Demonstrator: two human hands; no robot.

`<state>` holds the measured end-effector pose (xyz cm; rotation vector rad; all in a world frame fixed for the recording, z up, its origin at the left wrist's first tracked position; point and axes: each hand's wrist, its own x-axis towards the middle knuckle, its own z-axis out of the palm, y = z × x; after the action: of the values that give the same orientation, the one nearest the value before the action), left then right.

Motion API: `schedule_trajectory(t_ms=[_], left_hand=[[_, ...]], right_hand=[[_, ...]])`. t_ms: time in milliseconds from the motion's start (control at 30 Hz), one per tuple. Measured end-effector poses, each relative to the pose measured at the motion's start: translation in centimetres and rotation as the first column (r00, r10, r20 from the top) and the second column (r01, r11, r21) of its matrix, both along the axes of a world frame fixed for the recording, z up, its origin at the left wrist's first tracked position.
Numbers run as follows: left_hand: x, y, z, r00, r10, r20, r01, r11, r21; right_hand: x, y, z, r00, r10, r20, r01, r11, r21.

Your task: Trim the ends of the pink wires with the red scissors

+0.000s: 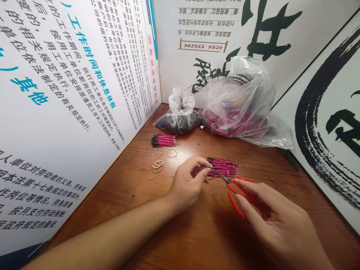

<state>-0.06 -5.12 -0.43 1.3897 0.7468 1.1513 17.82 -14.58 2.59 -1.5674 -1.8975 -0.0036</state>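
Note:
My left hand (187,185) pinches the near end of a bundle of pink wires (223,167) between thumb and fingers, holding it just above the wooden table (126,180). My right hand (270,213) is shut on red-handled scissors (243,195). The scissors' metal blades (221,176) reach the wires next to my left fingertips. Another bundle of pink wires with black ends (164,141) lies on the table farther back. Several loose rubber bands (155,165) lie in front of that bundle, to the left of my left hand.
A clear plastic bag of black pieces (177,122) and a larger clear bag of pink wires (236,105) stand in the far corner. A small white bead (201,127) lies between them. Printed boards (70,93) wall the left and back, and a calligraphy board (323,123) stands right.

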Motion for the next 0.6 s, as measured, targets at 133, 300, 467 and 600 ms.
schedule_trajectory(t_ms=[133,300,467,600], left_hand=[[0.02,-0.01,0.15,0.999,-0.012,0.03,0.012,1.0,-0.017],[-0.02,-0.07,0.4,0.999,-0.009,0.03,0.01,1.0,-0.029],[0.06,-0.02,0.29,1.0,0.016,0.02,-0.016,1.0,-0.022],[0.04,0.04,0.09,0.999,0.044,-0.025,-0.043,0.999,0.021]], right_hand=[[-0.09,0.0,-0.07,0.999,-0.005,-0.044,0.005,1.0,-0.017],[0.08,-0.08,-0.44,0.994,-0.018,-0.112,0.01,0.997,-0.072],[0.22,-0.19,-0.57,0.988,-0.047,-0.147,0.03,0.993,-0.117],[0.23,-0.19,-0.48,0.984,-0.051,-0.169,0.028,0.99,-0.136]])
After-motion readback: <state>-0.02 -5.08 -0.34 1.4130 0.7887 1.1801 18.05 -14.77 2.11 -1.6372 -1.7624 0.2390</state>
